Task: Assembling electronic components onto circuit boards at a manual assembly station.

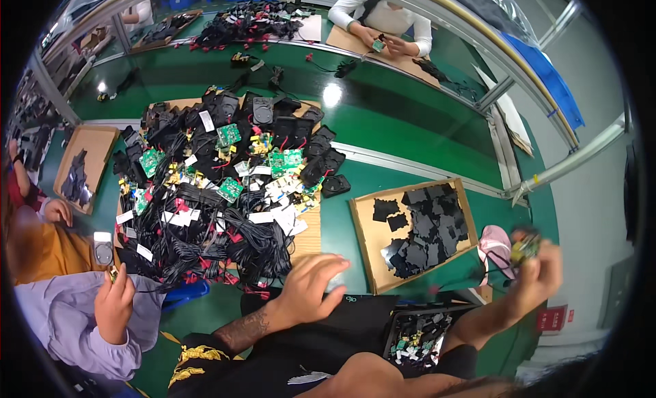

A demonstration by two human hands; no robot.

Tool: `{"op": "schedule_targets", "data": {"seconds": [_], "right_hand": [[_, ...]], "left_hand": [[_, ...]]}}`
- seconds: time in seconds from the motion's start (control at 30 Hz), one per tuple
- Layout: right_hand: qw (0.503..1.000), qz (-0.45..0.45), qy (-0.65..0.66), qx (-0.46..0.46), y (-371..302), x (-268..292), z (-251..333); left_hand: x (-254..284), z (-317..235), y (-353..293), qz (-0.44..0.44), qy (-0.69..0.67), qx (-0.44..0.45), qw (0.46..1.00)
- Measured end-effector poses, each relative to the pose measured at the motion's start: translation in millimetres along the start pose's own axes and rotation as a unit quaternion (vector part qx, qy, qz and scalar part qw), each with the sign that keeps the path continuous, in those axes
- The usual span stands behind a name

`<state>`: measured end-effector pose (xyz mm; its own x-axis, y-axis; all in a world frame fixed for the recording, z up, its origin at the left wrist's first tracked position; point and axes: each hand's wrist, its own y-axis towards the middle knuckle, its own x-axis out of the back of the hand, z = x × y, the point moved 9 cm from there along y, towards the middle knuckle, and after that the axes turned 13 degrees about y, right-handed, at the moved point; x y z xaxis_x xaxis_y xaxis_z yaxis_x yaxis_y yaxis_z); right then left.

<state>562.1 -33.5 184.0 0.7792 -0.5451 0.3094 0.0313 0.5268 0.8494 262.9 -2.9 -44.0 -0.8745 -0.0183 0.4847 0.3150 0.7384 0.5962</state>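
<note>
Far-left tray: a shallow cardboard tray (92,146) at 9 o'clock holds a few black parts; its near end bends into the lens rim.
Neighbour's hand: at 8 o'clock a co-worker's hand (114,303) in a lilac sleeve pinches something too small to make out.
Central heap: a pile of black cables and green circuit boards (225,186) covers a cardboard sheet at the middle; single pieces blur into each other.
Left hand: the left hand (309,286) sits just below centre, palm down, fingers spread and loosely curled over the edge of the green table (403,124); it grips nothing, and whatever lies under the palm is hidden. The tattooed forearm runs in from 6 o'clock.
Foam tray: a cardboard tray (361,227) at 4 o'clock carries black foam pieces.
Lap box: a dark box of small parts (418,336) at 5 o'clock is partly covered by the right forearm.
Right hand: the right hand (536,271) is raised at 4 o'clock, motion-blurred, fingers closed round a small green circuit board (525,246) with wires trailing leftward; the board's details are unreadable.
Far worker: at 12 o'clock another person's hands (383,42) meet over a small item, the body cut off by the rim.
</note>
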Motion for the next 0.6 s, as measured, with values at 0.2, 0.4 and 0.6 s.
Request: {"op": "schedule_targets", "data": {"seconds": [0.2,0.4,0.6], "right_hand": [[0.958,0.001,-0.26,0.119,97.8,-74.2,-17.1],[0.973,0.152,-0.173,0.035,147.1,-191.5,-182.6],[0.893,0.324,0.074,-0.303,76.6,-348.7,-380.2]], "left_hand": [[4.1,8.9,-7.0,-0.001,0.149,0.003,0.989],[-12.6,13.7,-1.7,0.033,0.168,0.001,0.985],[-0.4,14.0,2.9,0.058,0.164,0.038,0.984]]}}
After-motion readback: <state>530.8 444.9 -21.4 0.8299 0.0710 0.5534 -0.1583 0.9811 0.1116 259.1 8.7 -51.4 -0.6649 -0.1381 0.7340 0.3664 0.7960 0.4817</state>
